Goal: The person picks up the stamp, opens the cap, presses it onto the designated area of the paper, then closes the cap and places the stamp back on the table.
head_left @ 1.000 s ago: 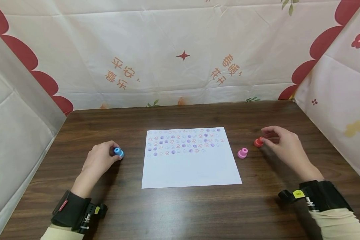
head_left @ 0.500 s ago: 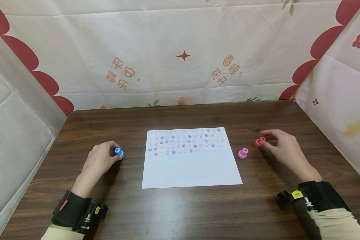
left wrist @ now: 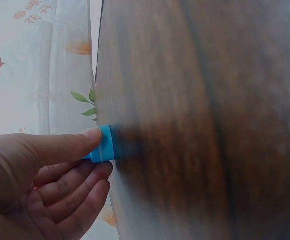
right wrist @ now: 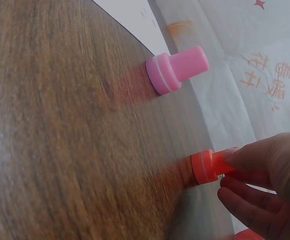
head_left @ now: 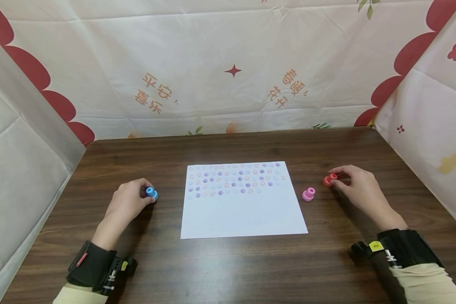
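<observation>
On the left side of the table, my left hand (head_left: 131, 198) pinches a small blue stamp (head_left: 152, 193) between thumb and fingers. The left wrist view shows the thumb on the side of that blue stamp (left wrist: 103, 145), its base at the table surface. Over on the right, my right hand (head_left: 359, 188) holds a red stamp (head_left: 329, 180) by its narrow handle, thumb on the near side. In the right wrist view the red stamp (right wrist: 204, 166) has its wide base at the tabletop. A pink stamp (head_left: 308, 194) stands upright between the red one and the paper, untouched.
White paper (head_left: 243, 215) lies mid-table, its upper half covered with rows of small purple, red and pale blue stamped prints. The brown wooden table (head_left: 228, 270) ends at a printed cloth (head_left: 213, 50) hanging behind and at both sides.
My right hand's fingers have come down and in, from spread beside the red stamp to pinching its handle. The left hand and the blue stamp stay as they were.
</observation>
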`<state>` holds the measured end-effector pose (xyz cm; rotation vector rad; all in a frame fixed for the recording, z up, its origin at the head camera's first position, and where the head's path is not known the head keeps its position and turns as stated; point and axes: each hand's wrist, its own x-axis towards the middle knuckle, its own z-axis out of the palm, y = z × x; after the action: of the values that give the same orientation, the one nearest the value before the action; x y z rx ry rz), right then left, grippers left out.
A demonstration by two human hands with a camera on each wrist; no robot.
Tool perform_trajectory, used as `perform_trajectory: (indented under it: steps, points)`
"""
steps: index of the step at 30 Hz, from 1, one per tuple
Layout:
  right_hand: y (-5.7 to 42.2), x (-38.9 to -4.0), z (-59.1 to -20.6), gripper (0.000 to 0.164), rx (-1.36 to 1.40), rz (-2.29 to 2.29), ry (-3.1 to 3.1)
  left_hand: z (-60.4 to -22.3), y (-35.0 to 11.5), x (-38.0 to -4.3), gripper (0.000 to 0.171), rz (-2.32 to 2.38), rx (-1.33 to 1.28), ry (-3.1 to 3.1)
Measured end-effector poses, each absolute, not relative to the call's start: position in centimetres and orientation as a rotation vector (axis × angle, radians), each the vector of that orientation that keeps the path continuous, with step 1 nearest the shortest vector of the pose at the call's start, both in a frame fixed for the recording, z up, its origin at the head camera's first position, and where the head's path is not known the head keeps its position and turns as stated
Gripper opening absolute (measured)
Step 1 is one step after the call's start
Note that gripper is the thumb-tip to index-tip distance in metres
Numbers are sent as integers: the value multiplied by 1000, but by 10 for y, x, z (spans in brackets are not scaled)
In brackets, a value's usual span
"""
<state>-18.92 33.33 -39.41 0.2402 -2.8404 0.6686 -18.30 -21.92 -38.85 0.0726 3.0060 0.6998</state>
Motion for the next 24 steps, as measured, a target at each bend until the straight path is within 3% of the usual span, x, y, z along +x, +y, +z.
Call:
perform_trajectory:
  steps: [24]
  points:
    - [325,-192,-381,26,233,666,-2836,-387,-218,-184,24,676,100,2983]
